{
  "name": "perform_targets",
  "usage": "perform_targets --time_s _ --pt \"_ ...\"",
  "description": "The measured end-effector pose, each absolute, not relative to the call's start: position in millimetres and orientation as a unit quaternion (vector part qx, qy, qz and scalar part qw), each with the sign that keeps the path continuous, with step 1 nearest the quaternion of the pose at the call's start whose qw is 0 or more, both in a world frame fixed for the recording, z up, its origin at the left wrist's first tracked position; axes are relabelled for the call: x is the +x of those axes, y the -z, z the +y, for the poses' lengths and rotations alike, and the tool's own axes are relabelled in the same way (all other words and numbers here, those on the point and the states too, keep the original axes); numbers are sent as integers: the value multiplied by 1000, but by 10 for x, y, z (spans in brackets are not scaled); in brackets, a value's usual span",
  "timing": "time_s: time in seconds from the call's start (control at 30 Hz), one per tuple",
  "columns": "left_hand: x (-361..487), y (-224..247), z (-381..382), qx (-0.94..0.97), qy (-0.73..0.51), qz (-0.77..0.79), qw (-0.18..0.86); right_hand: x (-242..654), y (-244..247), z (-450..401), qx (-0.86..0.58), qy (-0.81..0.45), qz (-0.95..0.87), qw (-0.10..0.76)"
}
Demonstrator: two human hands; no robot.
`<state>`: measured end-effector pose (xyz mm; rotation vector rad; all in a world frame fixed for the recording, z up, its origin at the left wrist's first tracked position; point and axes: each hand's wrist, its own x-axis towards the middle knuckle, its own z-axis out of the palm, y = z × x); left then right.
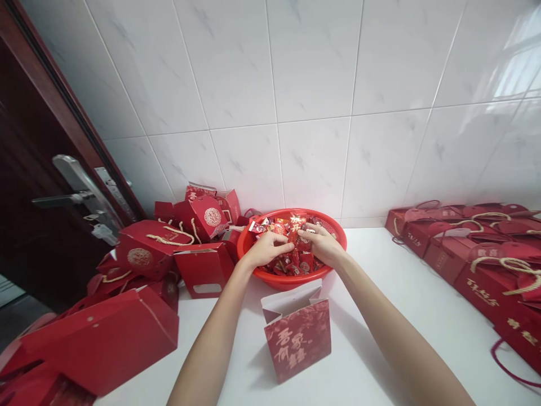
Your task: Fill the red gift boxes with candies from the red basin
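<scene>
An oval red plastic basket (291, 280) full of small wrapped sweets (291, 264) stands against the wall. Both my hands are over it. A red packet (295, 223) with gold characters is upright between them. Thumb and fingers of my left hand (269, 249) close at its lower left. My right hand (323, 245) has its thumb on the packet's right edge, its other fingers partly hidden among sweets. Nearer to me, between my forearms, a dark red paper gift box (298, 338) with light characters stands upright, its top open.
Red gift boxes with rope handles (147, 248) are piled loosely at the left, some tilted. Rows of closed red boxes (477, 270) line the right side of the white table (363, 361). A tiled wall (313, 163) rises behind, and a dark door with a metal handle (80, 192) is at far left.
</scene>
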<state>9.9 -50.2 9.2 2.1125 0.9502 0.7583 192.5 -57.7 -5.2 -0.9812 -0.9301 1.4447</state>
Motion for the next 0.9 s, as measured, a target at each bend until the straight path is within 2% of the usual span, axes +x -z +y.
perform_targets --time_s 0.7,0.9 --pt "80 -60 -497 807 -282 380 353 1955 70 -592 -411 -599 -443 526" --pt "75 -56 -474 807 -314 372 334 1952 49 -613 -397 -599 -458 524"
